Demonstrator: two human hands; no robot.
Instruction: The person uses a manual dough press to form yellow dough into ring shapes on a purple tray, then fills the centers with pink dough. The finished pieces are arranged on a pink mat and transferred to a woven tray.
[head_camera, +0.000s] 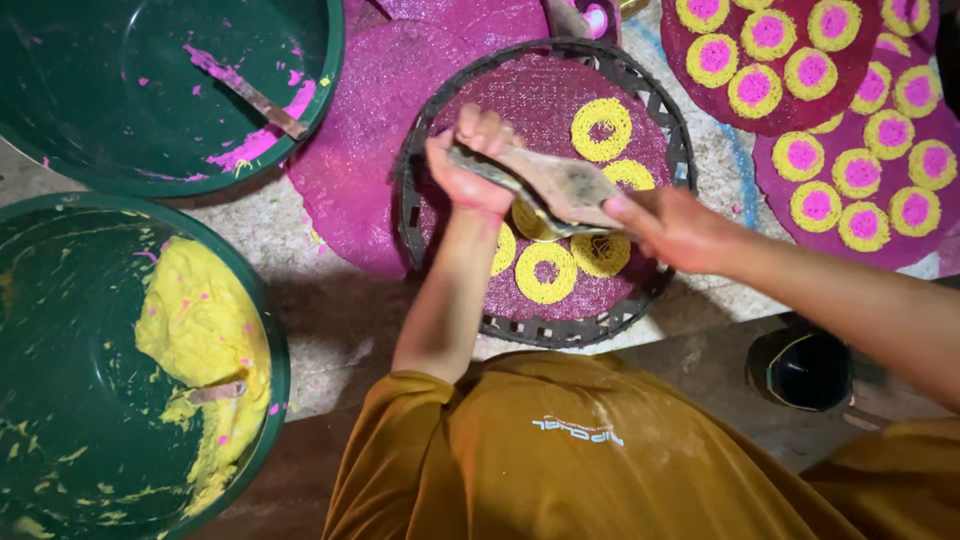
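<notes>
Yellow noodle rings (545, 272) lie on a magenta mat in the round black woven tray (415, 215) at the middle of the surface. About six rings show there, and much of the mat is bare, so the filling looks partly done. Both hands are clamped on a dough-smeared wooden press (560, 185) over the tray: the left hand (470, 160) grips its far end, the right hand (670, 225) its near end. To the right, finished magenta mats (905, 160) carry yellow rings with pink centres. A green basin (275, 340) at left holds yellow dough (205, 335).
</notes>
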